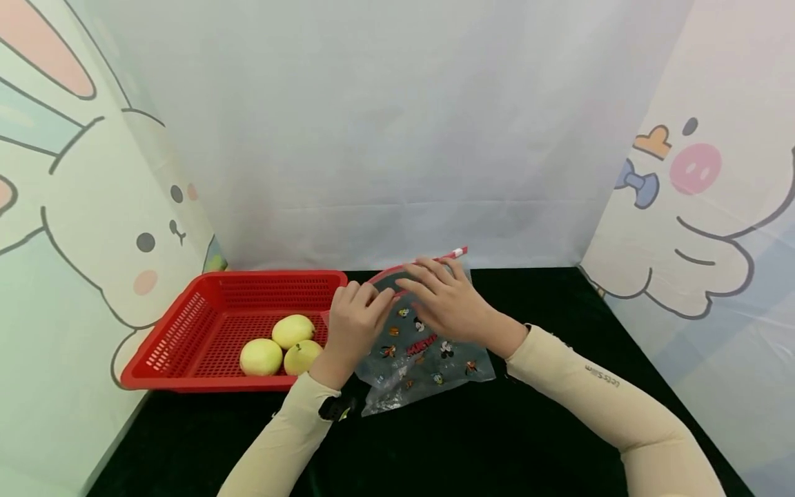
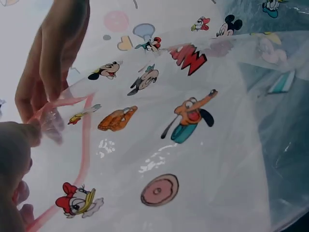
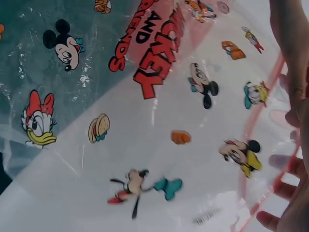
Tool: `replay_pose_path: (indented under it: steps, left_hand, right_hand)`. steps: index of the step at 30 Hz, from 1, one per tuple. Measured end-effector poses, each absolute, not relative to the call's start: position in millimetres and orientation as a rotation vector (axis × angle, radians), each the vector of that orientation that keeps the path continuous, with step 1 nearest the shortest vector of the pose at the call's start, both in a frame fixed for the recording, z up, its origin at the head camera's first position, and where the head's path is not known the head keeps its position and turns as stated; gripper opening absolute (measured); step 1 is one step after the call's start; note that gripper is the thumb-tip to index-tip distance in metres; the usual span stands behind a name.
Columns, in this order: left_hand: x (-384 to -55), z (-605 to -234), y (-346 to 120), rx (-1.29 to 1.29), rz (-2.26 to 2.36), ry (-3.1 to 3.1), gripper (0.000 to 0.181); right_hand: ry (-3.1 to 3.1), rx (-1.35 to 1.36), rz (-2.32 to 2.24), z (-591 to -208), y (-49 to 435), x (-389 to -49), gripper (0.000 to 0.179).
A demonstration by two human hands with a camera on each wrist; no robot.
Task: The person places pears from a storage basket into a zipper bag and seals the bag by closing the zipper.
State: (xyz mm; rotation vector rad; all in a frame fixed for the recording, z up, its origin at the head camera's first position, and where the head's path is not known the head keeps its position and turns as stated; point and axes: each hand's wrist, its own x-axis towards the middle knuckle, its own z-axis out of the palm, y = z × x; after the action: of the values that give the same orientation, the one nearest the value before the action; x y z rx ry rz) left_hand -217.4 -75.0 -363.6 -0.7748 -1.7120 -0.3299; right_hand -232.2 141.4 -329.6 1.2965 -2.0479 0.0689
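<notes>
A clear zip bag [image 1: 422, 362] printed with cartoon figures stands tilted above the dark table, its red-edged mouth upward and parted. A white slider [image 1: 458, 252] sits at the right end of the red zip strip. My left hand [image 1: 355, 319] pinches the bag's rim at the left of the mouth. My right hand [image 1: 452, 300] touches the rim at the mouth, its fingers spread and fairly straight; in the right wrist view some fingertips [image 3: 268, 220] show beside the red edge. The plastic sags below both hands, and nothing shows inside it.
To the left stands a red plastic basket [image 1: 186, 338] with three pale yellow-green round fruits [image 1: 261, 357] in its right part, close to my left forearm. The dark cloth [image 1: 528, 435] covers the table. White printed curtains [image 1: 404, 138] close off the back and sides.
</notes>
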Motion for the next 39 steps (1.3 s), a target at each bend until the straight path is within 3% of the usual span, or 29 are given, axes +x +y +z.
replay_pose_path:
  steps: [2, 6, 10, 13, 18, 22, 32, 39]
  left_hand:
    - [-214.0, -362.8, -72.5, -0.783, -0.328, -1.714, 0.030]
    - [-208.0, -360.4, -69.8, -0.816, -0.369, -1.741, 0.031]
    - [-203.1, -355.0, -71.2, -0.848, -0.379, -1.786, 0.032]
    - [-198.6, -347.9, -74.8, -0.874, -0.374, -1.827, 0.030]
    - [-190.4, -336.0, -82.5, -0.933, -0.438, -1.890, 0.023]
    - [-185.4, -327.9, -87.7, -0.987, -0.501, -1.948, 0.026]
    - [-185.0, -310.4, -100.2, -1.192, -0.427, -2.218, 0.042]
    - [-190.4, -312.9, -97.7, -1.264, -0.279, -2.312, 0.036]
  right_hand:
    - [-2.020, 1.280, 0.102, -333.5, 139.0, -233.2, 0.028]
    - [-1.962, 1.247, 0.113, -338.0, 136.8, -231.9, 0.028]
    - [-1.924, 1.233, 0.052, -337.9, 138.0, -230.7, 0.006]
    - [-1.893, 1.253, 0.034, -335.4, 141.3, -232.5, 0.019]
    - [-1.826, 1.416, 0.075, -327.0, 152.7, -241.9, 0.006]
    - [-1.793, 1.528, 0.055, -318.9, 163.8, -249.3, 0.018]
    - [-1.782, 1.661, -0.024, -297.1, 180.3, -246.8, 0.013]
    - [-1.749, 1.670, -0.051, -290.0, 183.6, -239.1, 0.021]
